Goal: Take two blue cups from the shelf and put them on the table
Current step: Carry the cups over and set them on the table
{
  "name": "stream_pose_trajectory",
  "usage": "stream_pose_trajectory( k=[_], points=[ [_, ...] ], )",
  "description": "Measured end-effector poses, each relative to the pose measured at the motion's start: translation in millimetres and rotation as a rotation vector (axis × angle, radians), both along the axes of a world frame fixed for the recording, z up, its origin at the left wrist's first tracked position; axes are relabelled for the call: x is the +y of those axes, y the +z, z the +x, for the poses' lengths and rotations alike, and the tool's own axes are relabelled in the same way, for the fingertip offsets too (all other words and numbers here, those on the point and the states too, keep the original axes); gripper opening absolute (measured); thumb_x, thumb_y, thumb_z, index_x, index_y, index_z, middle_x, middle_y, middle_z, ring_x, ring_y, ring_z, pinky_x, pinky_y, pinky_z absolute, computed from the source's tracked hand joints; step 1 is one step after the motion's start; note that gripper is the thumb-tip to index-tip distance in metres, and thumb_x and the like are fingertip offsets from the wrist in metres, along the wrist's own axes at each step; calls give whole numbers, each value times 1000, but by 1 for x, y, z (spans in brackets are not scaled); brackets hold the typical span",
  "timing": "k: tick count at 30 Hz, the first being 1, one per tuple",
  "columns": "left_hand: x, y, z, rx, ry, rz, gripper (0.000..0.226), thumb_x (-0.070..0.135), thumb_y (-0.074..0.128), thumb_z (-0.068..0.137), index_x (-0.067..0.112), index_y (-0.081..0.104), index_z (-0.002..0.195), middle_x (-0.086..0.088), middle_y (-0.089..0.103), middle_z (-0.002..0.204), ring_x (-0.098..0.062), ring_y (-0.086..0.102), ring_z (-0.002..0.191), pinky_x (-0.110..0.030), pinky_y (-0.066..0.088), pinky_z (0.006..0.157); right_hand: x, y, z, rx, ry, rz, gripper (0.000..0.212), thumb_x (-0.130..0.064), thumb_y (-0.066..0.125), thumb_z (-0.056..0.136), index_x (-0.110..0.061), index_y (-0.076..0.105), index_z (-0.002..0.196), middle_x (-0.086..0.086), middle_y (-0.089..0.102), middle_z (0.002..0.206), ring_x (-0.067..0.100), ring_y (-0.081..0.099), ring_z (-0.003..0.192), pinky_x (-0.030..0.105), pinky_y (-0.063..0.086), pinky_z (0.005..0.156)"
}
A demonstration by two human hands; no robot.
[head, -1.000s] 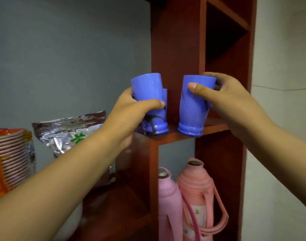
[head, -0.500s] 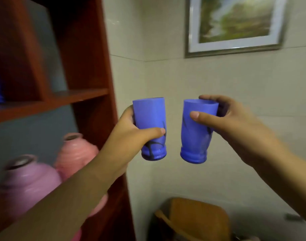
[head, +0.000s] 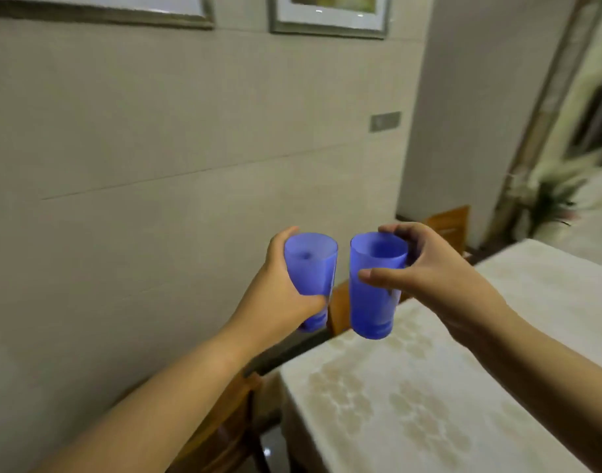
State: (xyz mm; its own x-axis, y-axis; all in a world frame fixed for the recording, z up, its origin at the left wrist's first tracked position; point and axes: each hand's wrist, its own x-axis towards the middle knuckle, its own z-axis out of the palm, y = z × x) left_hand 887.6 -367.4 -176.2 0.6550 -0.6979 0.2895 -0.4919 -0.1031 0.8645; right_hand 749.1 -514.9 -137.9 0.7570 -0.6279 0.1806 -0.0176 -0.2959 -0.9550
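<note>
I hold two blue plastic cups upright in the air, side by side and a little apart. My left hand [head: 279,295] is wrapped around the lower half of the left blue cup [head: 311,268]. My right hand [head: 429,278] grips the right blue cup [head: 373,295] near its rim, thumb in front. Both cups hover by the near left corner of the table [head: 412,404], which wears a cream flowered cloth. The right cup hangs just above the table's edge; the left one is beyond it. The shelf is out of view.
A wooden chair [head: 224,435] stands by the table's left side, another chair [head: 450,227] at its far end. A tiled wall [head: 139,165] with framed pictures [head: 327,11] runs along the left. A potted plant [head: 552,196] is at the far right.
My view has swung right, away from the shelf and flasks toward the table. Both hands still hold the cups, now carried lower and over the table's corner.
</note>
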Motion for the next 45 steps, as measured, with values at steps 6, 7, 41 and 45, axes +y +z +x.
stream_pose_trajectory(
  k=[6,7,41,45],
  points=[
    [-117,-53,-2,23,-276,108,85,21,75,58,60,25,114,19,55,114,-4,61,98,-21,53,73,-74,-49,-36,128,-315,-44,68,-15,85,57,-27,47,112,-19,56,97,-10,59,78,7,46,56],
    [-135,-63,-3,22,-315,118,82,22,76,57,63,27,108,18,56,113,-4,61,98,-24,54,73,-84,-58,-42,154,-366,-45,68,-15,85,57,-27,47,112,-20,55,97,-9,59,78,8,46,57],
    [-395,-341,-127,9,-869,492,69,17,77,74,14,42,133,-3,46,134,-20,53,114,-26,45,85,-209,-339,-201,777,-1118,341,76,-12,74,73,-16,35,138,5,44,140,26,48,124,35,46,95],
    [-402,-348,-127,16,-883,526,59,18,78,69,8,51,121,-9,56,119,-26,59,104,-33,53,80,-216,-341,-201,829,-1081,338,77,-13,75,72,-15,36,138,5,46,139,27,49,123,36,45,96]
  ],
)
